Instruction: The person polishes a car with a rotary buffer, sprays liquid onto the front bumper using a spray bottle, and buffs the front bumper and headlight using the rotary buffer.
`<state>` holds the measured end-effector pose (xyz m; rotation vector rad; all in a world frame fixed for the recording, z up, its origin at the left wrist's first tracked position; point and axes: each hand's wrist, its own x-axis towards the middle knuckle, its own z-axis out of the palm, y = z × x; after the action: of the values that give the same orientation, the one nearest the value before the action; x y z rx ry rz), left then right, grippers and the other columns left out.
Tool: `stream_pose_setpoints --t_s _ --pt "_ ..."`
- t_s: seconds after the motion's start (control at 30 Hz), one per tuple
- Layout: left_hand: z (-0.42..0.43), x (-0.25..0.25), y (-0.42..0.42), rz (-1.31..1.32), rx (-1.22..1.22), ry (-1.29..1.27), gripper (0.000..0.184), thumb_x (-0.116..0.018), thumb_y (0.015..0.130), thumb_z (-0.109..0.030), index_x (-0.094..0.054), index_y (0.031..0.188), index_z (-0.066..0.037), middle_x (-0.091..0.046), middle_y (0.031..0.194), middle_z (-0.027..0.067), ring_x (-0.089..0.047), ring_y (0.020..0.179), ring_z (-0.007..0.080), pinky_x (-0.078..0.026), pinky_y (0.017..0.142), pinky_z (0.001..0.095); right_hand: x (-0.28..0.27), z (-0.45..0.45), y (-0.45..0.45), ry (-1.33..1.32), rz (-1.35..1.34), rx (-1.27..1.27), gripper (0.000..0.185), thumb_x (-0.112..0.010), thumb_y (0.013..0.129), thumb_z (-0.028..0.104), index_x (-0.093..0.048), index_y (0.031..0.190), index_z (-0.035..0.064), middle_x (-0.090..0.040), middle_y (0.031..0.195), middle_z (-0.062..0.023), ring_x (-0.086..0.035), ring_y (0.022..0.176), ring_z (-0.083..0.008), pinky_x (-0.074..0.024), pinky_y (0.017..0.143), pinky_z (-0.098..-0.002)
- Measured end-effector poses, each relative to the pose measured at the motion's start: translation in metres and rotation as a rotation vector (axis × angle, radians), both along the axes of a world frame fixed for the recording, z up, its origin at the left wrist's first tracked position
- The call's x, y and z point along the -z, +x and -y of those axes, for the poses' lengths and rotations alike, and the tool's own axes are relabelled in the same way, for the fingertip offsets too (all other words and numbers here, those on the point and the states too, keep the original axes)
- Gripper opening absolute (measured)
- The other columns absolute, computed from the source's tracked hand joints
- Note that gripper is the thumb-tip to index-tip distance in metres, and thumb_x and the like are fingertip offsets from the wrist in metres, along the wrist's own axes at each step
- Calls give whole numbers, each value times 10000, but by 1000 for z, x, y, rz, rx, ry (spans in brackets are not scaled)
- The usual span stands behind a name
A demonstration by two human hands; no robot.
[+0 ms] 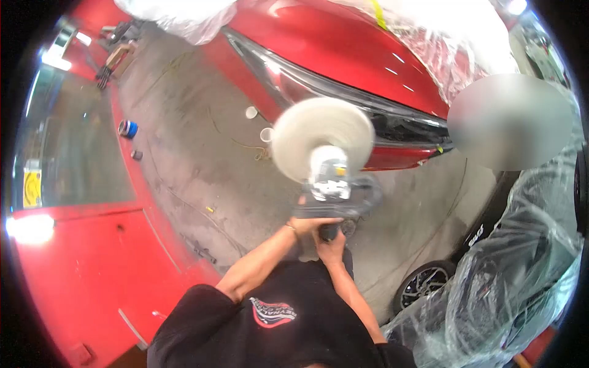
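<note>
A polisher with a round white pad is held up in front of my body. The pad and the tool's body are smeared by motion. My left hand is wrapped round the polisher just behind its body. Close below it, my right hand is closed round the dark rear end of the tool. Behind the pad is the red car's front, with its long headlight and glossy hood. From this view I cannot tell whether the pad touches the car.
Clear plastic sheeting drapes a dark car with a black wheel on the right. A red door panel stands at left, near a blue can. Cords and two white cups lie on the concrete floor.
</note>
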<state>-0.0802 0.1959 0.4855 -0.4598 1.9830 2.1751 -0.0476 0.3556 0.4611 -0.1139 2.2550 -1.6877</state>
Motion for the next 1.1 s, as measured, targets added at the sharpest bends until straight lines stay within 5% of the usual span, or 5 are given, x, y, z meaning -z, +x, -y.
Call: stream_pose_setpoints --t_s 0.1,0.37,0.5,0.6,1.1 --pt "-60 -5 -32 -9 -95 131 792 -1045 678 -234 -670 1338 -7 -770 1201 93 -705 1132 183 -577 1027 374 -3 -45 -4 32 187 64 417 -868 934 228 -720 1206 -51 -791 1148 -123 -742 1069 -191 -576 925 -369" --pt "-31 -77 -35 -98 -197 327 544 -906 818 -180 -726 1305 -16 -760 1175 67 -693 1092 173 -572 986 360 -62 -31 -33 154 30 39 477 -913 910 227 -685 1257 -9 -791 1065 -110 -727 975 -171 -571 874 -350" --pt "35 -113 -41 -254 -298 433 547 -787 774 -232 -684 1240 35 -757 1110 154 -740 1017 260 -609 948 406 -120 30 -61 288 -17 -118 385 -824 888 193 -671 1204 36 -779 1082 -250 -767 1056 -442 -589 900 -485" --pt "86 -111 -51 -302 -330 506 651 -759 772 -374 -654 1266 37 -741 1155 178 -736 1052 276 -622 931 418 -141 73 -82 417 -120 -207 383 -792 860 202 -668 1192 55 -769 1092 -241 -741 1034 -468 -571 881 -555" --pt "69 -93 7 -103 -410 886 635 -783 828 -359 -620 1341 -22 -714 1246 162 -704 1199 289 -570 1076 467 -182 64 -34 698 10 -207 389 -842 857 301 -704 1133 64 -781 994 -224 -756 989 -448 -582 873 -507"
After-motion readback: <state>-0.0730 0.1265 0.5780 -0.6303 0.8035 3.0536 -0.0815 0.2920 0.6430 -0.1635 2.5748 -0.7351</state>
